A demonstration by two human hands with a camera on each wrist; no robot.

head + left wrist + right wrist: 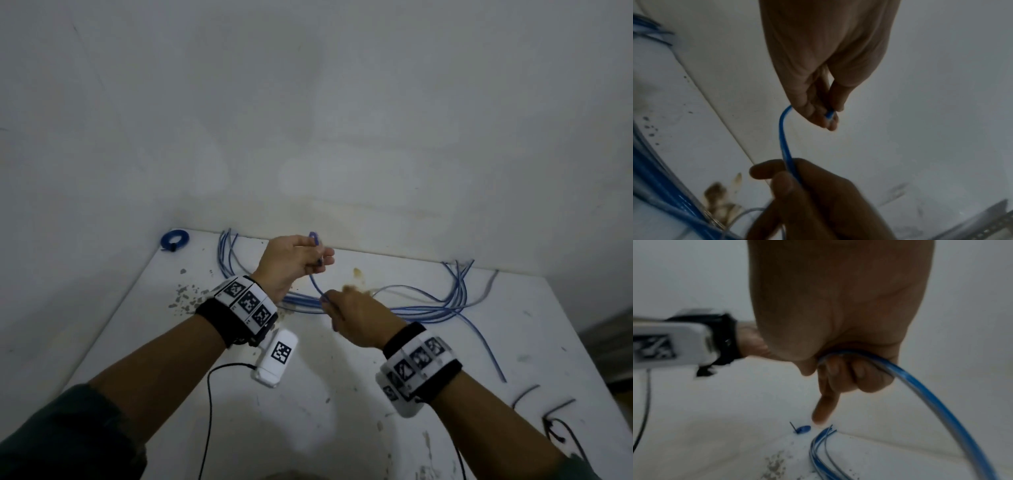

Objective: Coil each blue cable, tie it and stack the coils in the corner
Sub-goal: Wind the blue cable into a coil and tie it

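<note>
One tied coil (174,240) sits in the far-left corner of the table (342,394); the bundle of loose cables (428,308) is left. The blue cable (315,274) is barely started: left hand (291,263) pinches its end, right hand (356,318) has its grip curled round it lower. The held span runs roughly upright between the hands, end uppermost.

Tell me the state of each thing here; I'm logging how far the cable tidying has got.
Left hand: pinches the end of one blue cable, raised.
Right hand: fingers curled round the same cable lower down.
Held blue cable: stretched between both hands, not yet coiled.
Finished coil: tied, lying in the corner.
Loose blue cables: uncoiled, spread on the table.
</note>
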